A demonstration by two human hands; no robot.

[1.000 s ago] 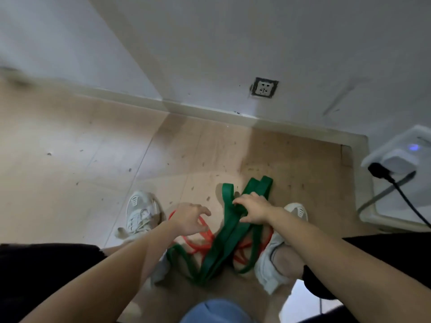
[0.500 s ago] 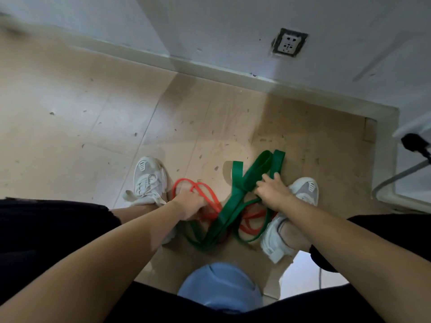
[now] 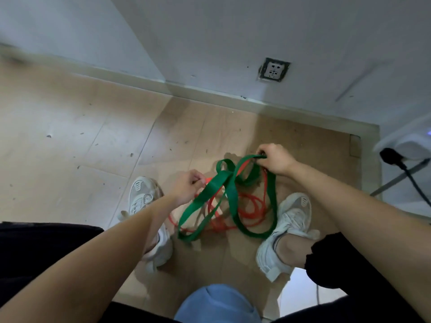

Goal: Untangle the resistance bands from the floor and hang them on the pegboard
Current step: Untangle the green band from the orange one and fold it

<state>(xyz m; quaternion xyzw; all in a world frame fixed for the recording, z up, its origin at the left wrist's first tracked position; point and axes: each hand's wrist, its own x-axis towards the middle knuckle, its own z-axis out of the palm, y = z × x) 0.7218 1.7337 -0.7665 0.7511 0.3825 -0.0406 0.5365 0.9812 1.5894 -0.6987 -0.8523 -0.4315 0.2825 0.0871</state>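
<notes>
Flooring (image 3: 70,141) of pale, scuffed wood took up most of what we saw, spreading out below the wall socket (image 3: 274,69), which sat low in the grey wall (image 3: 233,31). Well below the socket our two white shoes stood apart, the left shoe (image 3: 142,197) down to its left and the right shoe (image 3: 289,220) almost straight beneath it. Between them, under the socket, was the tangle: the wide green band (image 3: 210,194) drawn up in several loops, and the thinner red band (image 3: 251,206) coiled through it; whether the lowest coils touched the flooring we could not tell. Our right hand (image 3: 276,159), the nearer of the two to the socket, had its fingers curled round the top of a green loop, with a red strand running up into the same grip. Our left hand (image 3: 186,186), lower and to the socket's left, pinched a red strand between thumb and fingers, a green strap passing just beside its knuckles. Far to the socket's right and somewhat lower, a black plug (image 3: 391,156) sat against a white unit (image 3: 410,143).
</notes>
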